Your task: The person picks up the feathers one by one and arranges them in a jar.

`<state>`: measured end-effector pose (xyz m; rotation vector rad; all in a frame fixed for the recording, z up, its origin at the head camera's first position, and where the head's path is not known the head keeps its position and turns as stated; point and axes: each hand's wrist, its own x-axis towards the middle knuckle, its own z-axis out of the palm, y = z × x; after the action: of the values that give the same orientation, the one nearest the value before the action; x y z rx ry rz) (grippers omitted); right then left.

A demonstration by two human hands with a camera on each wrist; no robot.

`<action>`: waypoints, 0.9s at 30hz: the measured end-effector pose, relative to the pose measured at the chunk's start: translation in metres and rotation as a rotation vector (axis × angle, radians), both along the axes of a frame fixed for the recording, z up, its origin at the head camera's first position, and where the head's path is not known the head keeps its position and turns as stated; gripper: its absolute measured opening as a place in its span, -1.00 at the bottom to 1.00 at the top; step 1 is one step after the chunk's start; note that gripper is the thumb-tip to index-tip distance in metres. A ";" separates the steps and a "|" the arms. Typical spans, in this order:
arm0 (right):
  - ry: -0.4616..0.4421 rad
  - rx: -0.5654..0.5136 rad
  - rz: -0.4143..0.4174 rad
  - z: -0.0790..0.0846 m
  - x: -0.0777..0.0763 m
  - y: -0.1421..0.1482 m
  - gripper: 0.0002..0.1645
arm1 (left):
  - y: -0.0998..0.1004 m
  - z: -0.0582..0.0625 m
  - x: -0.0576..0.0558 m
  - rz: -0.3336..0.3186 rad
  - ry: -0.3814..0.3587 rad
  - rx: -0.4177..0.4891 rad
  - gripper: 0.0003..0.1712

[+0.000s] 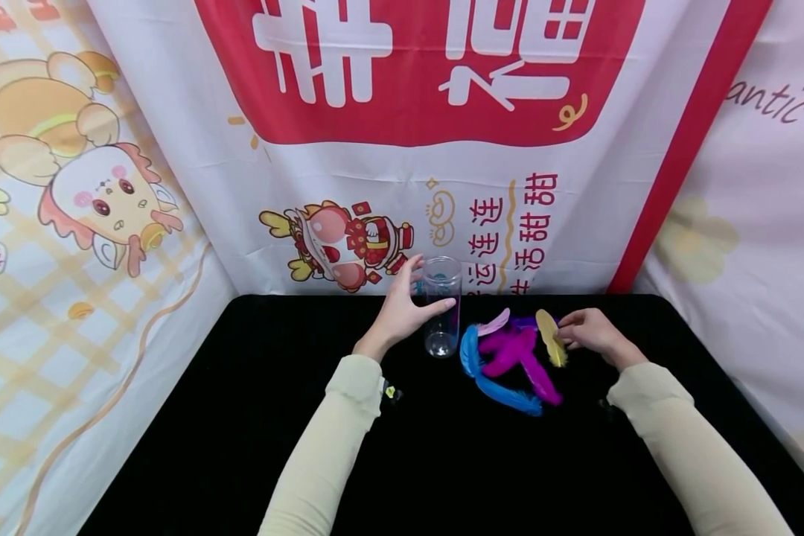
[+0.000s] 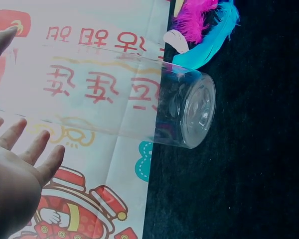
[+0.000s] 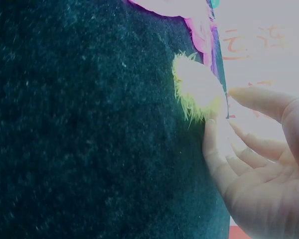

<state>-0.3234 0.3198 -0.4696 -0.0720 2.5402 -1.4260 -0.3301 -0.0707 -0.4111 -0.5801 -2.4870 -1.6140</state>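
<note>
In the head view, a clear plastic jar (image 1: 441, 327) stands upright near the table's far edge. My left hand (image 1: 405, 305) is around its left side, thumb across the front and fingers behind. From the left wrist, the fingers (image 2: 52, 162) look spread and fairly straight beside the wall of the jar (image 2: 189, 107); firm contact is not visible. To the right, my right hand (image 1: 592, 333) holds a yellow feather (image 1: 549, 339) at its edge with thumb and index finger. The right wrist view shows that feather (image 3: 197, 87), washed out, between the fingertips.
Between jar and right hand lies a loose pile: blue feathers (image 1: 505, 394), magenta feathers (image 1: 539, 376) and a pale pink feather (image 1: 494, 322). A black cloth (image 1: 275, 417) covers the table. Printed fabric (image 1: 402, 164) hangs right behind its far edge.
</note>
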 end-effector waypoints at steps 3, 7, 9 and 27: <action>-0.003 0.000 -0.008 -0.001 -0.001 0.000 -0.49 | 0.002 -0.001 -0.001 0.003 -0.002 -0.004 0.12; -0.010 0.009 -0.021 -0.001 -0.002 -0.001 -0.50 | 0.005 0.001 -0.001 0.004 -0.006 -0.013 0.14; -0.017 0.013 -0.032 0.000 -0.003 -0.003 -0.49 | 0.006 0.002 -0.001 0.006 -0.005 -0.017 0.14; -0.041 -0.002 -0.058 -0.002 -0.007 -0.009 -0.50 | 0.012 0.000 -0.004 0.004 0.049 -0.007 -0.04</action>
<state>-0.3303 0.3110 -0.4721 0.0301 2.5275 -1.4356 -0.3340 -0.0588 -0.4111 -0.6075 -2.4583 -1.5713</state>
